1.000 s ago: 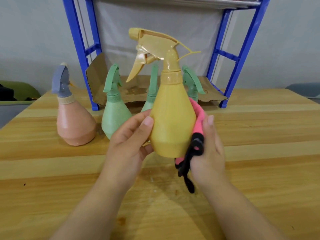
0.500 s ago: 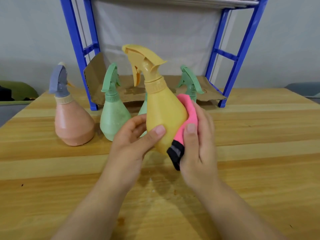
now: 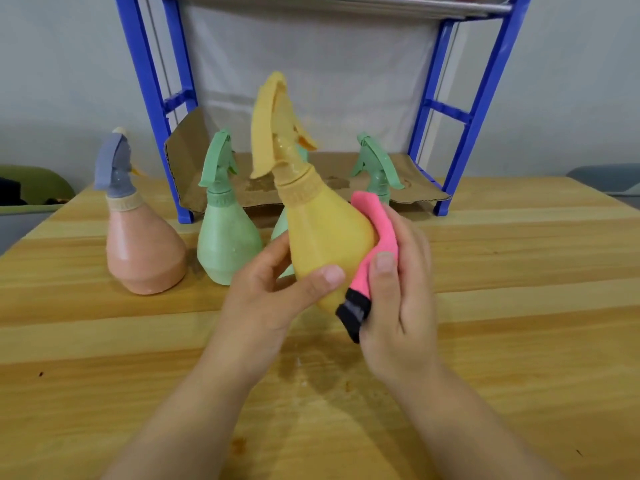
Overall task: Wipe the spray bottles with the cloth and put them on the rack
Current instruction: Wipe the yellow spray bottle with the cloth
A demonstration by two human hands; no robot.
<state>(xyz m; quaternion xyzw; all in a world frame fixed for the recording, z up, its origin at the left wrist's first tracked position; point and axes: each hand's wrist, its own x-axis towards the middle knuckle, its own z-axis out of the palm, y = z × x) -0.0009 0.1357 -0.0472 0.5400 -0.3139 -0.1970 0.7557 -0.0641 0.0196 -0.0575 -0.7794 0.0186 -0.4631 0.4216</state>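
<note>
My left hand [image 3: 273,292] grips the base of a yellow spray bottle [image 3: 322,237], held above the table and tilted left, its nozzle turned away from me. My right hand [image 3: 401,292] presses a pink cloth with a black edge [image 3: 374,251] against the bottle's right side. On the table behind stand a pink bottle with a grey-blue nozzle [image 3: 142,247] and a green bottle [image 3: 225,244]. A second green bottle [image 3: 282,226] is mostly hidden behind the yellow one. A third green nozzle [image 3: 375,168] shows behind the cloth.
A blue rack [image 3: 149,84] stands at the back of the wooden table [image 3: 519,306], with cardboard [image 3: 332,181] lying on its lowest level and a metal shelf on top. A wet patch lies on the table under my hands.
The yellow bottle has come down, tilted left and turned so its nozzle points away. My right hand has slid the cloth up along the bottle's right side.
</note>
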